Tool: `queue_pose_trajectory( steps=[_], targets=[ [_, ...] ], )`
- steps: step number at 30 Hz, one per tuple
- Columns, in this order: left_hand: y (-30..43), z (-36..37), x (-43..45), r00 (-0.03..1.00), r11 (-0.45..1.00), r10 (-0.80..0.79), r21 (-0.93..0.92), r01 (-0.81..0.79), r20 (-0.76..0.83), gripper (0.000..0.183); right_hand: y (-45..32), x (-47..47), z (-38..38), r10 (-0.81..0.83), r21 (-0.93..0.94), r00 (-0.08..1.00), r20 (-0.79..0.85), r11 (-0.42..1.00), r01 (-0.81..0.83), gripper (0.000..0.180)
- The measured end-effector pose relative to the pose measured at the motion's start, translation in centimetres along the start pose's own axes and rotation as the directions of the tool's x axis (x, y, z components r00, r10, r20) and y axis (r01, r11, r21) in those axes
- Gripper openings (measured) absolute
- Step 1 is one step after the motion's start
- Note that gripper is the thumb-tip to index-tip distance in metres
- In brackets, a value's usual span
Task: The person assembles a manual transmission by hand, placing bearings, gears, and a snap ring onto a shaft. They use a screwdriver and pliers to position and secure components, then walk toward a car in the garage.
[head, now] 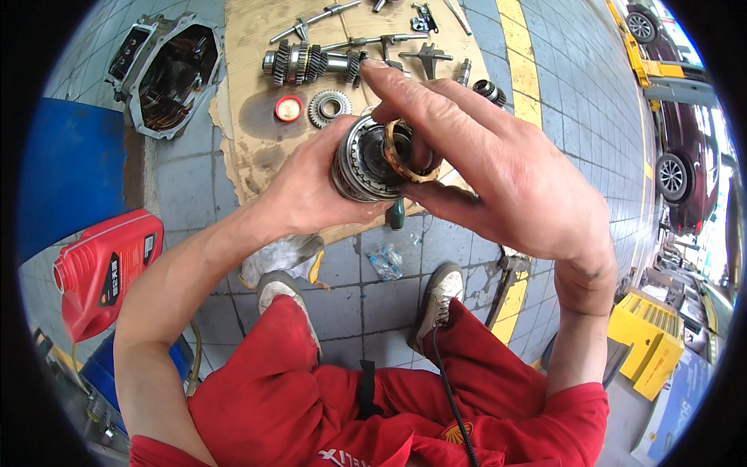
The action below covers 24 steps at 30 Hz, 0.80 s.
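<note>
My left hand (309, 181) is wrapped around a steel gear and synchronizer assembly (365, 166), its toothed end tilted up towards me. With thumb and fingers, my right hand (484, 157) grips a brass synchronizer ring (394, 154) at the right side of that end. The ring sits tilted against the assembly; whether it is seated anywhere is hidden by my fingers. Just beyond my hands, a loose gear wheel (330, 108) and a red cap (288, 108) lie on the cardboard sheet (257, 152). A green handle (395, 215) shows below the assembly.
Farther out on the cardboard lie a gear shaft (300, 63), shift rods (315, 20) and a shift fork (429, 57). An open gearbox housing (175, 76) stands at upper left, a red oil jug (108, 274) at left. Near my shoes are a glove (280, 260) and a hammer (508, 280).
</note>
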<state>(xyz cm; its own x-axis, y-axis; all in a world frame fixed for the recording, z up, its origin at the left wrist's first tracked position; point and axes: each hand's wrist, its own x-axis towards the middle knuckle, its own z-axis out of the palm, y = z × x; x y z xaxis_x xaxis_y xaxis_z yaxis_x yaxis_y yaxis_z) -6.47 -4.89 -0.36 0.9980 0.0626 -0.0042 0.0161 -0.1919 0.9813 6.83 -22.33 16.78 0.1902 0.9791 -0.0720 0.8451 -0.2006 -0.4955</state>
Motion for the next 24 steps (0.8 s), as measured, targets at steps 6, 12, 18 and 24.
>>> queue_pose_trajectory(
  steps=[6,12,18,24],
  targets=[
    [-0.3,0.1,0.1,0.999,0.999,-0.011,-0.053,0.013,0.035,0.089,0.0,1.0,0.2,-0.13,-0.079,0.991,-0.029,0.989,0.128,0.101],
    [-0.6,0.3,-0.2,0.995,0.996,0.093,0.017,-0.092,-0.036,0.086,1.1,0.9,0.6,-0.164,-0.041,0.982,-0.091,0.986,0.16,0.095],
    [-0.6,0.3,-0.1,0.987,0.989,0.147,-0.009,-0.148,-0.066,0.085,1.4,0.2,0.7,-0.035,0.015,0.999,-0.03,0.999,0.035,0.074],
    [-0.7,0.2,-0.2,0.998,0.995,0.053,-0.087,-0.055,-0.022,0.087,1.4,0.3,1.2,-0.01,0.046,0.998,-0.054,0.999,0.013,0.064]
  ],
)
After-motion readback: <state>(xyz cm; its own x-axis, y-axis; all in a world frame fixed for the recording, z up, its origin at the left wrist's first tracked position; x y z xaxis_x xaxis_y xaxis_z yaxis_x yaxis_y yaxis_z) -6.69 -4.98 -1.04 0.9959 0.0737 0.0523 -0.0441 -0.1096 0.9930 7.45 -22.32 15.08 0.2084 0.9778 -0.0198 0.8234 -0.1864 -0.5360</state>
